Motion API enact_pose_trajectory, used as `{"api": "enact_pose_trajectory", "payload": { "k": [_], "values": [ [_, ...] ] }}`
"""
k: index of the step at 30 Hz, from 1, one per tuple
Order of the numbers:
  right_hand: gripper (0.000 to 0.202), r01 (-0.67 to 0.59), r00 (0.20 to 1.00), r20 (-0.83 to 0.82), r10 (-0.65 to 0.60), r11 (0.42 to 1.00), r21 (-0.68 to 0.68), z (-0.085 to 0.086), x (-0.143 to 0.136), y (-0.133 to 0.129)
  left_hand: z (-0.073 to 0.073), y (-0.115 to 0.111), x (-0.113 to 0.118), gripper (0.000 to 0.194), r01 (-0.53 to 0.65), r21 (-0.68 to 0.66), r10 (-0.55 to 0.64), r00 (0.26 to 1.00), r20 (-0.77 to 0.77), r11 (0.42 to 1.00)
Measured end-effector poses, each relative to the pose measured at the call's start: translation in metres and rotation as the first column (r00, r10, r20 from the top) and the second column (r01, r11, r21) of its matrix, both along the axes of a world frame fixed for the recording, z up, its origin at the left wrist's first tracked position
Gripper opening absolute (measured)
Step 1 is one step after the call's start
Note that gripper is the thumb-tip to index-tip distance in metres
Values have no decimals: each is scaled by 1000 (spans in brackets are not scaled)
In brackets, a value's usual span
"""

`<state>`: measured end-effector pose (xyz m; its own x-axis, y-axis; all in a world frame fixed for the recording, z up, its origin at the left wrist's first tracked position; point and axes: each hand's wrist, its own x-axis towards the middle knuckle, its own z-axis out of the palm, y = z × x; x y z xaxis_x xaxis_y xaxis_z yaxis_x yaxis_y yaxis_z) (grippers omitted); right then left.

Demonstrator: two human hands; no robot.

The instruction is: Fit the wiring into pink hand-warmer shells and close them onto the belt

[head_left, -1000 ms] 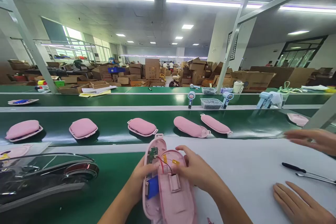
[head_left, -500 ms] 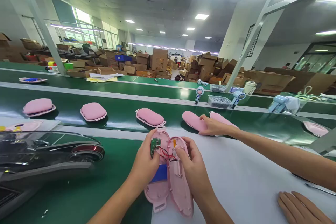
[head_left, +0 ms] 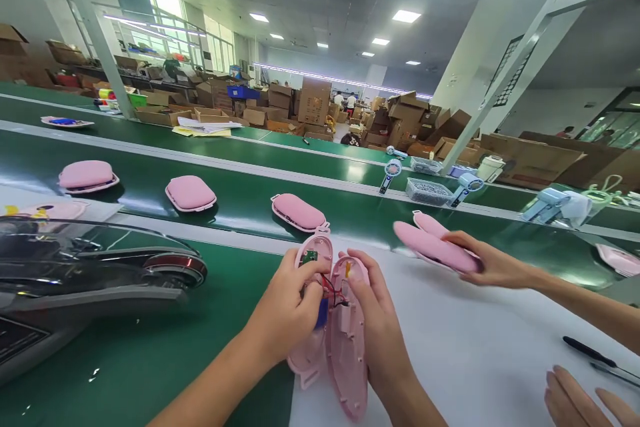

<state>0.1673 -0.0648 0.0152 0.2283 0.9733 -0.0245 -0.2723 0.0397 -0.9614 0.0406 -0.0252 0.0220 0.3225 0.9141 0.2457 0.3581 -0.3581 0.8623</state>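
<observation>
Two opened pink shell halves, joined by red and black wires (head_left: 334,293), are held over the white sheet's left edge. My left hand (head_left: 293,303) grips the left half (head_left: 320,247), its fingers bent over the inside below a small green circuit board (head_left: 310,256). Part of a blue block (head_left: 321,313) shows beside those fingers. Around the right half (head_left: 346,360) my right hand (head_left: 377,313) is closed, thumb on the inside near a yellow strip (head_left: 348,269). The left fingertips partly hide the wires.
Closed pink cases (head_left: 191,193) lie on the green belt (head_left: 245,213). At right, another person's hand (head_left: 487,260) holds a pink case (head_left: 435,248); their other hand (head_left: 575,397) is near a black-handled tool (head_left: 590,350). A dark machine (head_left: 100,280) stands left.
My left fingers have moved over the inside of the left half, and the circuit board now sits inside its top. The other person's hand has lifted a pink case and drawn it right.
</observation>
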Motion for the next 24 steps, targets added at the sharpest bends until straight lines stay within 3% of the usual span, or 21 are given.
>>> {"api": "enact_pose_trajectory", "payload": {
  "k": [3,6,10,17,24],
  "values": [
    [45,85,992,88,-92,993,81,-2,5,4,2,-2,-2,30,60,37,-60,998,5,998],
    [41,118,983,123,-136,983,143,-3,7,8,-1,-3,-2,22,49,96,-45,998,-34,994],
    [40,118,988,87,-131,983,138,-3,2,11,-5,-3,0,15,13,150,-4,998,-65,989],
    [46,223,975,-29,-221,967,120,2,-11,12,-6,-6,3,23,-50,183,76,988,-137,982],
    [29,86,988,-137,-65,985,148,-3,-6,12,-2,-9,3,20,-59,170,90,979,-181,984]
  ]
}}
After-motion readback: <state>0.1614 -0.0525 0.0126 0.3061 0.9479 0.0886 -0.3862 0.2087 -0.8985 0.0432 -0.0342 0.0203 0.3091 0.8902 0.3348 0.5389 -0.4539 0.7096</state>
